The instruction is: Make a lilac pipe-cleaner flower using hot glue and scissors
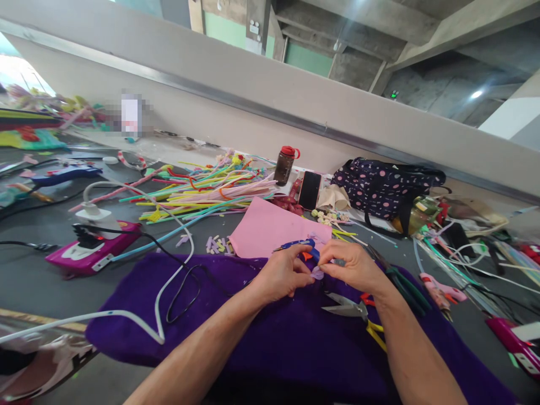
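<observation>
Between my two hands is a small pale lilac piece [317, 273], too small to make out exactly. My left hand [283, 272] pinches its left side with thumb and fingers. From the right, my right hand [352, 263] closes its fingertips on the same piece. Just behind the hands a blue tool [295, 244] with an orange part lies on a pink sheet [270, 228]; my fingers partly cover it. Scissors [348, 306] with red and yellow handles lie open on the purple cloth [270, 337], under my right forearm.
Colourful fuzzy stems [211, 191] pile up behind the sheet, near a bottle [285, 166] and a phone [309, 190]. A magenta power strip [93, 250] with looping cables sits at left. To the right are a glue gun [441, 292], green-handled pliers [407, 289] and a patterned bag [379, 188].
</observation>
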The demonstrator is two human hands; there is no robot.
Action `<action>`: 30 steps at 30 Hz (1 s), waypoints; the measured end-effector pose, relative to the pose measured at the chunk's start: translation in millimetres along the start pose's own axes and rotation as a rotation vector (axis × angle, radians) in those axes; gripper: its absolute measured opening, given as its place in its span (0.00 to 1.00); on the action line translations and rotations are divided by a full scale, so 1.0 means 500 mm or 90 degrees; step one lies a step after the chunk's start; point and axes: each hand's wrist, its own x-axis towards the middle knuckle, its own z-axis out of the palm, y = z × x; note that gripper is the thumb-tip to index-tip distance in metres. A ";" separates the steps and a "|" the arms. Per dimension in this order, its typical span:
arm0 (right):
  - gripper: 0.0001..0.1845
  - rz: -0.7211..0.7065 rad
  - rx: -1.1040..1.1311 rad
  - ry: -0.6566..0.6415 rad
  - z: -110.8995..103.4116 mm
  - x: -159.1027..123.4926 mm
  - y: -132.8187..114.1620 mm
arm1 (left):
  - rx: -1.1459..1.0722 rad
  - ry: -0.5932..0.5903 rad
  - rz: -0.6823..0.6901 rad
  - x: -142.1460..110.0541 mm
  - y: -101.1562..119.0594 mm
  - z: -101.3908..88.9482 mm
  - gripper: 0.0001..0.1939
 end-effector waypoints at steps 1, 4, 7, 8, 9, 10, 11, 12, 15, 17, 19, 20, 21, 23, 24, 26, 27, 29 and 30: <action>0.07 -0.002 -0.005 0.001 0.000 0.000 0.000 | -0.002 0.001 0.000 0.000 -0.001 0.000 0.31; 0.08 -0.005 -0.017 -0.001 0.000 0.001 -0.001 | -0.013 0.008 -0.002 0.001 -0.002 0.001 0.31; 0.08 -0.011 -0.023 -0.001 0.002 0.001 0.000 | -0.011 0.004 -0.006 0.001 -0.001 0.000 0.31; 0.08 -0.014 -0.024 0.000 0.003 0.001 0.001 | -0.007 0.001 -0.007 0.001 -0.001 0.000 0.30; 0.08 -0.017 -0.024 0.000 0.003 0.001 0.002 | -0.002 -0.003 -0.008 0.002 0.000 0.000 0.30; 0.08 -0.020 -0.025 0.000 0.004 0.001 0.003 | 0.002 -0.006 -0.008 0.002 0.000 0.000 0.30; 0.08 -0.022 -0.026 -0.001 0.004 0.001 0.004 | 0.005 -0.009 -0.007 0.002 0.001 -0.001 0.30; 0.08 -0.024 -0.028 -0.003 0.004 0.001 0.004 | 0.007 -0.011 -0.006 0.002 0.001 -0.001 0.30; 0.08 -0.024 -0.033 -0.006 0.004 0.000 0.005 | 0.010 -0.011 -0.006 0.002 0.001 -0.001 0.31; 0.08 -0.021 -0.038 -0.008 0.003 -0.001 0.005 | 0.016 -0.008 -0.006 0.002 0.000 -0.001 0.31; 0.08 -0.018 -0.043 -0.009 0.003 -0.001 0.005 | 0.022 -0.006 -0.006 0.002 0.000 0.000 0.31; 0.08 -0.017 -0.046 -0.010 0.003 -0.001 0.005 | 0.026 -0.005 -0.005 0.002 0.000 0.000 0.31; 0.08 -0.017 -0.048 -0.009 0.004 -0.002 0.005 | 0.030 -0.005 -0.004 0.002 -0.001 0.000 0.30; 0.08 -0.018 -0.053 -0.010 0.004 -0.002 0.006 | 0.035 -0.007 -0.003 0.002 -0.001 0.000 0.30; 0.08 -0.018 -0.054 -0.011 0.004 -0.002 0.006 | 0.037 -0.008 -0.002 0.002 -0.001 0.000 0.30; 0.08 -0.016 -0.058 -0.013 0.004 -0.002 0.007 | 0.039 -0.009 -0.001 0.002 -0.002 0.000 0.30; 0.08 -0.015 -0.060 -0.013 0.004 -0.002 0.007 | 0.041 -0.008 0.000 0.002 -0.002 -0.001 0.30; 0.08 -0.015 -0.064 -0.013 0.004 -0.002 0.007 | 0.043 -0.006 0.004 0.002 -0.002 -0.001 0.30; 0.08 -0.016 -0.065 -0.013 0.004 -0.002 0.007 | 0.044 -0.005 0.006 0.002 -0.002 -0.001 0.30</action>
